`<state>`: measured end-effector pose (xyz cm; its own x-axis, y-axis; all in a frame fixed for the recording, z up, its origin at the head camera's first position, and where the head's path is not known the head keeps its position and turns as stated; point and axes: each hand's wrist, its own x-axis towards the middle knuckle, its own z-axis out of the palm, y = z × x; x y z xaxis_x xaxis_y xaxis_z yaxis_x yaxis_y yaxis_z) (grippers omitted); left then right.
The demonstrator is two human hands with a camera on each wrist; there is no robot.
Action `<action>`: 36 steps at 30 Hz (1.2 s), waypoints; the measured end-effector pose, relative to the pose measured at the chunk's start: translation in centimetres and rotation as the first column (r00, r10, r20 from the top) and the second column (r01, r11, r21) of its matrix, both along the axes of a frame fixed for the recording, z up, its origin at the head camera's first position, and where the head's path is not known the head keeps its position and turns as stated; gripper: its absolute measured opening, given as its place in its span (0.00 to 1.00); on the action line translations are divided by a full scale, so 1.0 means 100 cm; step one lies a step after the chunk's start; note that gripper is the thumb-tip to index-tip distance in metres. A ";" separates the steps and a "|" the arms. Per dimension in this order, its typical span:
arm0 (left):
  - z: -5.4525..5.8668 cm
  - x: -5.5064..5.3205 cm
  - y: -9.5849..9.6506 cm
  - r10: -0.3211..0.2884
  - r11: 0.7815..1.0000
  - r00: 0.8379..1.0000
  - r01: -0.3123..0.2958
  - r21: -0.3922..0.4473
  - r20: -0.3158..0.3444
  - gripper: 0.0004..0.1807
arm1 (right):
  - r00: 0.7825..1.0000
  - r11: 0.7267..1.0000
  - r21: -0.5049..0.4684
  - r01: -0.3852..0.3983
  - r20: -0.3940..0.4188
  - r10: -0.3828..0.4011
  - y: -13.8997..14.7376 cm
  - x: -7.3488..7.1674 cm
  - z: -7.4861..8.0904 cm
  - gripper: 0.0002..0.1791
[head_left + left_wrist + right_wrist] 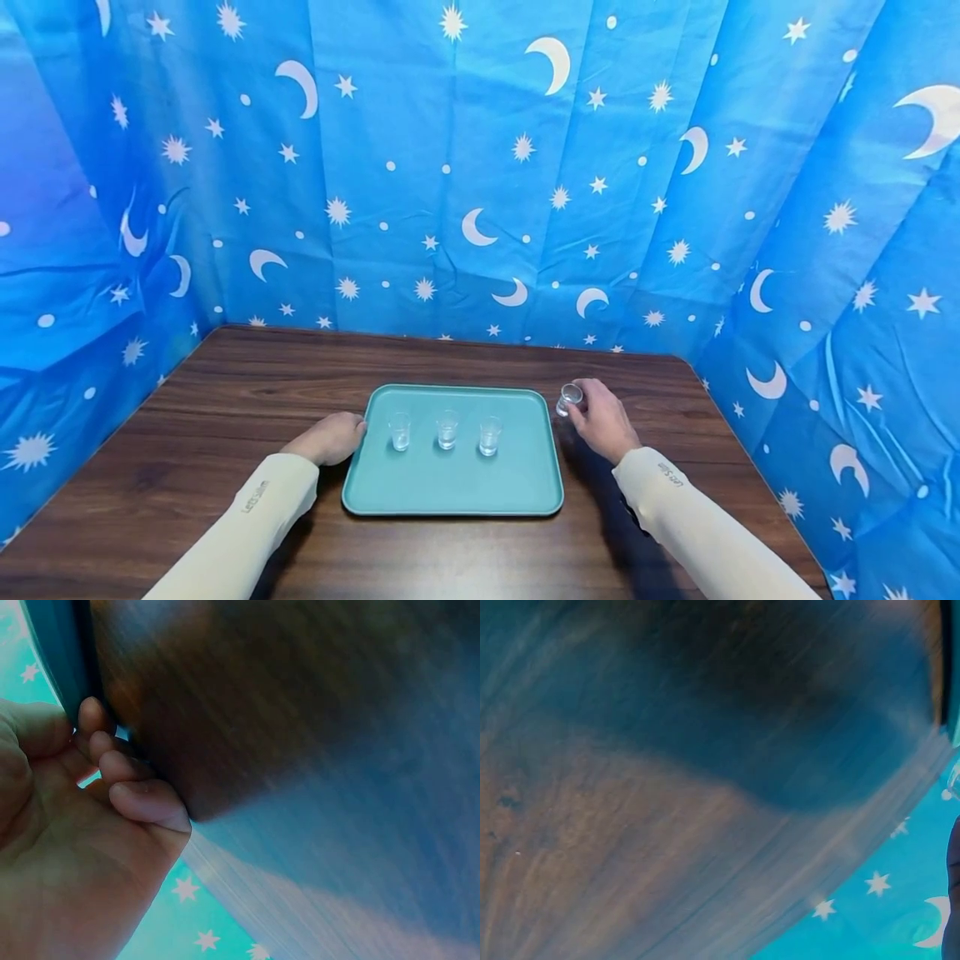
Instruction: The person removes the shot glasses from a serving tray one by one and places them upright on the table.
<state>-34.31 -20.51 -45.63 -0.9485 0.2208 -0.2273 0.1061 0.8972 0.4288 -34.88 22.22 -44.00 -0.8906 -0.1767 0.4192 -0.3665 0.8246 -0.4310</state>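
A green tray [450, 493] lies on the table with three small clear shot glasses in a row on it: a left one [401, 435], a middle one [447, 433] and a right one [489, 438]. My left hand [330, 437] grips the tray's left edge; in the left wrist view its thumb and curled fingers [146, 801] meet at the rim. Just beyond the tray's right edge, my right hand [603, 418] holds another shot glass [567, 400], slightly tilted, between thumb and fingers. Only a sliver of that glass and a finger [954, 877] enter the right wrist view.
The dark wooden table [247, 383] extends around the tray on all sides. A blue curtain [420, 183] with white moons and stars hangs behind the table and along its left and right sides.
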 end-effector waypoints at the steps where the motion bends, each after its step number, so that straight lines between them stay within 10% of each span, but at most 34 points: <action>1: 0.000 0.001 0.000 0.001 1.000 1.000 -0.001 0.003 0.001 0.17 | 1.000 1.000 0.003 0.010 0.007 -0.010 0.002 -0.001 -0.002 0.18; 36: 0.001 0.004 0.000 0.016 1.000 0.999 -0.016 0.001 -0.030 0.16 | 0.991 0.992 0.012 0.124 0.044 -0.125 0.018 -0.015 -0.016 0.29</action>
<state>-33.89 -20.47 -45.56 -0.9584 0.2052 -0.1985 0.1041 0.8986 0.4263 -36.40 24.06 -45.56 -0.9237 -0.0672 0.3771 -0.2413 0.8667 -0.4367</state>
